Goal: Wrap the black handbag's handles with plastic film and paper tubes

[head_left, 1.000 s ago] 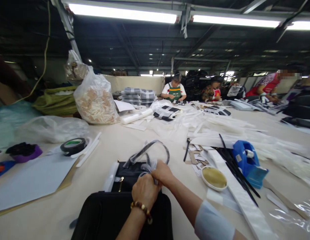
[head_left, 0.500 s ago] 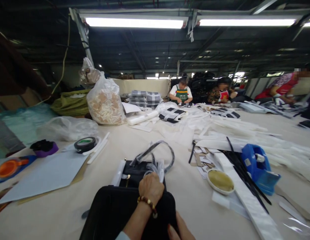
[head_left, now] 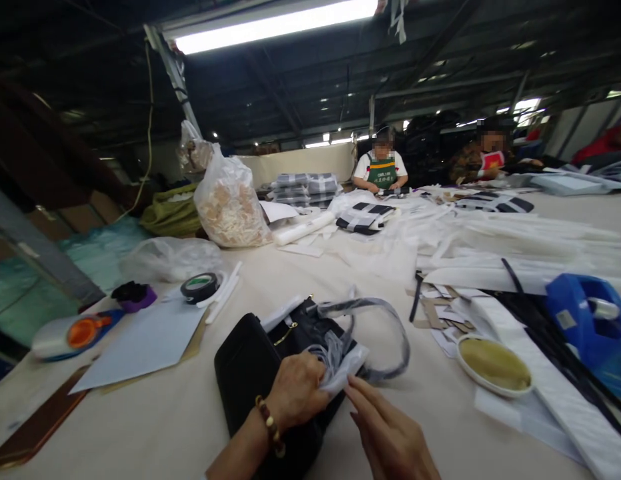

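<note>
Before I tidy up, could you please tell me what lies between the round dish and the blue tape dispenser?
A white strip and black straps lie between the dish and dispenser, in the head view.

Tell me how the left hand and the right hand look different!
The left hand has a beaded bracelet at its wrist; none shows on the right hand. The left hand is curled around some white wrapping, while the right hand has its fingers stretched out. Both wear no glove and are close to the black bag.
</note>
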### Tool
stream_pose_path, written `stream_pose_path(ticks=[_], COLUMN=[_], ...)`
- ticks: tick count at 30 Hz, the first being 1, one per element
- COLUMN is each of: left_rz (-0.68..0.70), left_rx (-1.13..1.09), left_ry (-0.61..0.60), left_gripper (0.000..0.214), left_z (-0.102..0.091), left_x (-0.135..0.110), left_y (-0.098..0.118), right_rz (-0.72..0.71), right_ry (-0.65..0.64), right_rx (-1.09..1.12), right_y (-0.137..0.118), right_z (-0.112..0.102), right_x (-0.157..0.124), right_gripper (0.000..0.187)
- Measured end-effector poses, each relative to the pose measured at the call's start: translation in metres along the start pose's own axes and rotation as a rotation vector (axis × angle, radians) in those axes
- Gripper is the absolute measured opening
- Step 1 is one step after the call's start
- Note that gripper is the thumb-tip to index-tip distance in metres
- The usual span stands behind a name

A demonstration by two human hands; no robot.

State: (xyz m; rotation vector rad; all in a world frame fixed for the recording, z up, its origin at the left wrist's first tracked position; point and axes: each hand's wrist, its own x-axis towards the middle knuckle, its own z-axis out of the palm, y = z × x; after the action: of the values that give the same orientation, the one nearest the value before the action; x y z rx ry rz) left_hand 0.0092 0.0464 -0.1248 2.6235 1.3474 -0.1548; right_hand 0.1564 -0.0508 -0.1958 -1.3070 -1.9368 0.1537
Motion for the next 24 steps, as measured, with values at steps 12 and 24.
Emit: stream_pose_path(ticks=[12,24], left_rz=[0.049,-0.013], left_rx=[-0.081,-0.038], left_ry=[0.016,0.059], left_gripper=[0.014,0.018], left_z=[0.006,0.0], left_x=[0.002,-0.013], left_y=[-0.003,0.015], right_rz=[-0.142,-0.142], right_ry=[-0.468,-0.549], right_rx=[-0.113,-0.177], right_y=[0.025,0.021], right_z=[-0.013,-0.014], right_x=[0.071,0.08], right_gripper=[0.031,0.024])
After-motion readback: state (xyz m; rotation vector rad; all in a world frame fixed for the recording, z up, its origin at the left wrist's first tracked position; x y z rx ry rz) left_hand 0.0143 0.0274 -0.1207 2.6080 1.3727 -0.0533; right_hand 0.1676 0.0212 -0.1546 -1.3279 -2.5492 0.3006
